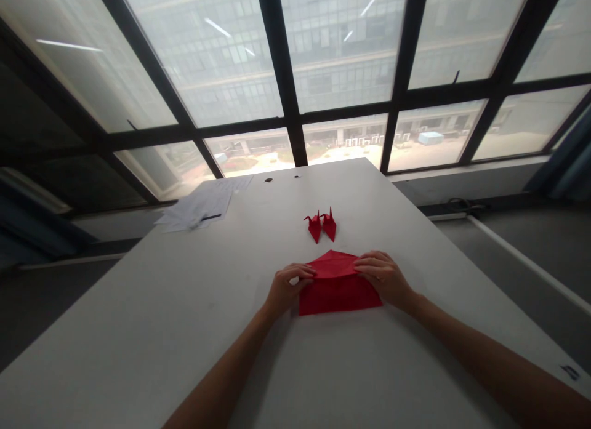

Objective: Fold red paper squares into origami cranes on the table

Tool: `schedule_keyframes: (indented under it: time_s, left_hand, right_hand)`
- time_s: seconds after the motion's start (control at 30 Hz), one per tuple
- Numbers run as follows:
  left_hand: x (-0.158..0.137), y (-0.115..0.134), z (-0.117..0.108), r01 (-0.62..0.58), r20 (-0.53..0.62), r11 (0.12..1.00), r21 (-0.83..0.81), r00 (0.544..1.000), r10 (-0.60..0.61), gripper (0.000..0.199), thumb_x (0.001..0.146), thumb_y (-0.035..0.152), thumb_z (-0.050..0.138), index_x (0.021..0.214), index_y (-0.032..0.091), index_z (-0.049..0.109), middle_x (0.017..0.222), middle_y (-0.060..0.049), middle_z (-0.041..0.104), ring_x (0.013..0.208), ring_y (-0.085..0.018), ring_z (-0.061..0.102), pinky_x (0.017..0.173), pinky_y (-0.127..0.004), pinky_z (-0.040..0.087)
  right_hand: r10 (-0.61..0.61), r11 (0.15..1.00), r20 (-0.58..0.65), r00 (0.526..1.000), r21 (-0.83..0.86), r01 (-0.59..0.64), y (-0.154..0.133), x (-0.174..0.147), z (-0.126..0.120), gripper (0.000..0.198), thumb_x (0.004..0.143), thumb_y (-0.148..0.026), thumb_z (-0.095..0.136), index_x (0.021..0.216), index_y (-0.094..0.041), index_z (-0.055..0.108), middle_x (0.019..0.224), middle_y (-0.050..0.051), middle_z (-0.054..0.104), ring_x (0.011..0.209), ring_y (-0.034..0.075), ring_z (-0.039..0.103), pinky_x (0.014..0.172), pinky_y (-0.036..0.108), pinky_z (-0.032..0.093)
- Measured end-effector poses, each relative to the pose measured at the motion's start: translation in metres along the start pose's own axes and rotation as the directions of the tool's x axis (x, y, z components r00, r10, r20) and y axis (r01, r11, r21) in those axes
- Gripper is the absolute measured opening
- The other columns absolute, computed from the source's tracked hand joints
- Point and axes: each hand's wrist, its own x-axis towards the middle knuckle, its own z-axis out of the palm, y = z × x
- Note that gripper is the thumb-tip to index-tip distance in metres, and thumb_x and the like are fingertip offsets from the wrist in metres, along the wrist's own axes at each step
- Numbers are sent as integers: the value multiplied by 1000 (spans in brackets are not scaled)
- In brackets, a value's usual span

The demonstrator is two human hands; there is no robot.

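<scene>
A sheet of red paper is partly folded over on the white table, with a crease running across it and a low peak at its far side. My left hand pinches the left end of the fold between thumb and fingers. At the right end, my right hand grips the paper, its fingers on top and its thumb on the near side. Just beyond the sheet stand two red paper cranes, a left one and a right one, side by side and apart from my hands.
Loose white papers lie at the table's far left, with a dark pen on them. The white table reaches toward large dark-framed windows. A small dark mark shows near the right edge.
</scene>
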Motion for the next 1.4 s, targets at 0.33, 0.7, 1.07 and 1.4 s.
schedule_keyframes:
  time_s: [0.33, 0.7, 1.07, 1.4]
  left_hand:
    - [1, 14, -2, -170, 331, 966, 194, 938, 98, 10, 91, 23, 67, 94, 25, 76, 98, -6, 76, 93, -19, 69, 95, -36, 51]
    - [8, 66, -8, -472, 607, 827, 305, 766, 212, 26, 84, 13, 70, 100, 33, 76, 142, 0, 59, 147, -27, 34, 125, -54, 12]
    - [9, 38, -9, -268, 319, 917, 296, 932, 169, 12, 90, 19, 65, 89, 26, 75, 108, -4, 75, 102, -20, 69, 114, -43, 38]
    - [2, 31, 12, -147, -62, 909, 390, 981, 186, 7, 86, 18, 69, 84, 24, 72, 107, -6, 74, 100, -23, 67, 92, -41, 50]
  right_hand:
    - [-104, 993, 170, 980, 80, 91, -2, -1, -1, 27, 101, -31, 49, 107, -29, 75, 108, 3, 76, 104, 21, 65, 95, 42, 49]
    - [-194, 980, 272, 943, 6, 200, -14, 11, -8, 25, 99, -22, 52, 105, -31, 75, 111, 4, 74, 109, 21, 63, 94, 40, 50]
    - [535, 809, -170, 827, 386, -444, -6, 16, -2, 47, 95, -50, 56, 132, -21, 58, 114, 14, 69, 97, 26, 67, 80, 44, 58]
    - [655, -25, 439, 615, 826, -563, -77, 15, 35, 32, 85, -42, 69, 105, -17, 71, 110, 11, 73, 95, 23, 69, 85, 38, 56]
